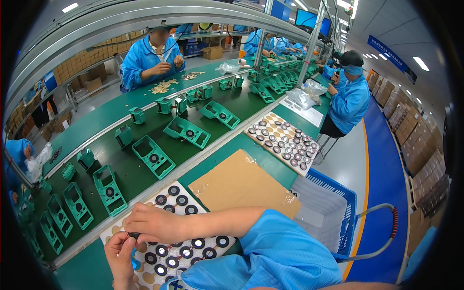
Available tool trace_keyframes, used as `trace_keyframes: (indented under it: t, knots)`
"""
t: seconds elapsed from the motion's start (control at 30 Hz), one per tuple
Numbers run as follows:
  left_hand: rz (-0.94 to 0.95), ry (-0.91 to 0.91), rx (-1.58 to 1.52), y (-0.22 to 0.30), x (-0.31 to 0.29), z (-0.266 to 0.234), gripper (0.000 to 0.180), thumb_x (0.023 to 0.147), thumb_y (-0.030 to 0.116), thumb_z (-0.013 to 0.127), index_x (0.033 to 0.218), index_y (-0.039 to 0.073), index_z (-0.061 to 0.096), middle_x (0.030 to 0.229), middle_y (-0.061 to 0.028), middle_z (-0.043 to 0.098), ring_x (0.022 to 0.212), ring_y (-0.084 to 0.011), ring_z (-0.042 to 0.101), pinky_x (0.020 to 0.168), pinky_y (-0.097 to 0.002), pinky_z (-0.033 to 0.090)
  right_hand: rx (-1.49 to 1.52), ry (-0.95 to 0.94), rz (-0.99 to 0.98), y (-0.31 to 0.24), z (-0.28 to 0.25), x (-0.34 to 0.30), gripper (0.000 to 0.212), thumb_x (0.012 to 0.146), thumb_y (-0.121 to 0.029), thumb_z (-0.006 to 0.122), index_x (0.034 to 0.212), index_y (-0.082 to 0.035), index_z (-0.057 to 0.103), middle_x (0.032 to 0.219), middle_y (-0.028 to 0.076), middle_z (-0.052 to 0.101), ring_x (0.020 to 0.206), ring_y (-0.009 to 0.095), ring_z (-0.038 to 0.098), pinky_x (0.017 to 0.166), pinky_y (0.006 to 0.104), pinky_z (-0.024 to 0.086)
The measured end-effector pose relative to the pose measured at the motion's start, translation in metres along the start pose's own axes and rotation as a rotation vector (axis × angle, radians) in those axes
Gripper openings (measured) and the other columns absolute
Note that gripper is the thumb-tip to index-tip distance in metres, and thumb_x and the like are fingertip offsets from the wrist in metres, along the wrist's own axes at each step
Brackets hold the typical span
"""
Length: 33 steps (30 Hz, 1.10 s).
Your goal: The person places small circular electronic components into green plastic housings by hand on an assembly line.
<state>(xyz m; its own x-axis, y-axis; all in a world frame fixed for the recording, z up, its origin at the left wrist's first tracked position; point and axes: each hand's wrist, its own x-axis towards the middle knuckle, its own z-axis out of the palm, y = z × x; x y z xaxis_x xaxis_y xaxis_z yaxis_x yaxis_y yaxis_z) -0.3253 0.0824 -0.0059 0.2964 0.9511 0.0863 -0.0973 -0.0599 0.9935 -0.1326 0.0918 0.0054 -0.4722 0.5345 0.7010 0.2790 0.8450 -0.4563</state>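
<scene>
My right hand [153, 223] reaches across from the right, its fingers closed on a small black round speaker [134, 235], partly hidden by the fingers. My left hand [120, 255] pinches the same piece from below, thumb against fingers. Both hands are over the left part of a white tray sheet [186, 223] holding rows of black ring-shaped speakers [186, 252] with pale or shiny centres. Bare tan circles [148, 279] show on the sheet near my left hand. Beyond it, green plastic housings [110, 191] with round black speakers in them lie on a dark green conveyor [145, 212].
A brown cardboard sheet [241, 186] lies right of the tray. Behind it is another speaker tray [282, 142]. A blue-rimmed basket [333, 188] with a metal handle stands at right. Co-workers in blue sit across the line [147, 60] and at far right [349, 96].
</scene>
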Motion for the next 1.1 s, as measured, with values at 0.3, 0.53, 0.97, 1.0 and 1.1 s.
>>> trace_keyframes:
  t: [0.3,0.53,0.97,1.0,1.1]
  knots:
    - [-0.013,-0.039,0.022,0.004,0.001,-0.006,0.013,0.084,0.009,0.06,0.084,-0.004,0.059,0.068,-0.0069,0.059,0.059,-0.0116,0.054,0.057,-0.022,0.043,-0.105,0.008,-0.084,-0.002,-0.001,0.003,0.042,0.061,-0.013,0.07,0.098,-0.005,0.055,0.104,0.006,0.052,0.088,0.027,0.046,0.076,0.0341,0.044]
    - [0.003,-0.038,0.06,0.008,0.0,-0.007,0.004,0.083,-0.002,0.055,0.081,-0.004,0.058,0.068,-0.0073,0.06,0.061,-0.0111,0.057,0.058,-0.02,0.045,-0.219,-0.02,-0.076,-0.007,0.003,0.004,0.041,0.06,-0.011,0.07,0.097,-0.007,0.055,0.106,0.007,0.051,0.089,0.026,0.047,0.075,0.0328,0.045]
    - [-0.083,-0.121,-0.019,0.015,0.006,-0.019,0.01,0.084,0.007,0.056,0.08,-0.001,0.059,0.075,-0.0061,0.061,0.069,-0.0105,0.054,0.063,-0.0229,0.044,0.588,-0.023,0.424,0.013,0.004,0.004,0.028,0.078,-0.006,0.064,0.105,-0.002,0.057,0.099,0.009,0.059,0.092,0.018,0.059,0.081,0.0288,0.048]
    - [-0.101,-0.15,0.002,0.013,0.009,-0.02,0.011,0.085,0.008,0.056,0.084,-0.002,0.06,0.078,-0.0059,0.061,0.071,-0.0102,0.055,0.065,-0.023,0.045,0.591,-0.087,0.462,0.02,0.001,0.001,0.033,0.08,-0.005,0.064,0.112,-0.003,0.055,0.11,0.01,0.057,0.101,0.017,0.056,0.086,0.0288,0.047]
    - [-0.153,-0.146,0.015,0.014,0.004,-0.026,0.016,0.087,0.012,0.057,0.094,-0.002,0.061,0.084,-0.0059,0.063,0.074,-0.0094,0.056,0.068,-0.0234,0.046,0.325,-0.114,0.368,0.017,0.004,0.006,0.036,0.076,-0.007,0.068,0.11,-0.004,0.056,0.111,0.01,0.058,0.103,0.022,0.055,0.086,0.0309,0.046]
